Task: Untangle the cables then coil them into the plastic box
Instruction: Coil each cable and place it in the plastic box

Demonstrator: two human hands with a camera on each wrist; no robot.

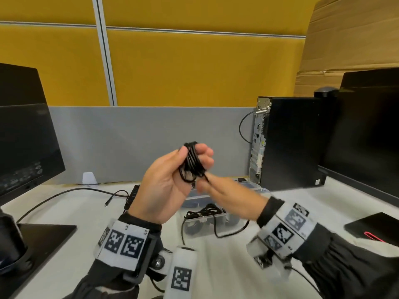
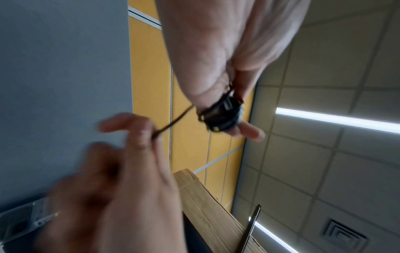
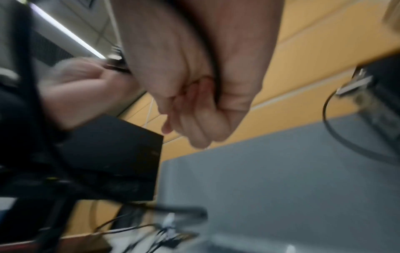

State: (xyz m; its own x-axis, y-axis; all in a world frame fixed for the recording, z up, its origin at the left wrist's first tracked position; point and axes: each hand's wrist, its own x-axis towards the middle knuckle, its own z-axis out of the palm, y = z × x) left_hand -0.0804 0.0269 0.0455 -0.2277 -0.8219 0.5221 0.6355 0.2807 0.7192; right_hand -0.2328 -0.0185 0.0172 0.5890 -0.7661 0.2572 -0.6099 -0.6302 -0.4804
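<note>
My left hand point(image 1: 187, 157) is raised above the desk, thumb and fingers curled round a small coil of black cable point(image 1: 191, 167). In the left wrist view the coil point(image 2: 220, 116) sits against the fingertips, and one loose strand point(image 2: 173, 121) runs to my right hand point(image 2: 149, 135). My right hand point(image 1: 206, 183), blurred, pinches that strand just below the coil. The strand's tail point(image 1: 228, 234) hangs down over a clear plastic box point(image 1: 218, 229) on the desk. Other black cables point(image 1: 207, 212) lie in the box.
A monitor point(image 1: 26, 137) on a flat base point(image 1: 43, 238) stands at the left. A PC tower point(image 1: 289, 143) and a second monitor point(image 1: 367, 130) stand at the right. A loose cable point(image 1: 71, 190) crosses the desk. A black device point(image 1: 371, 227) lies at the near right.
</note>
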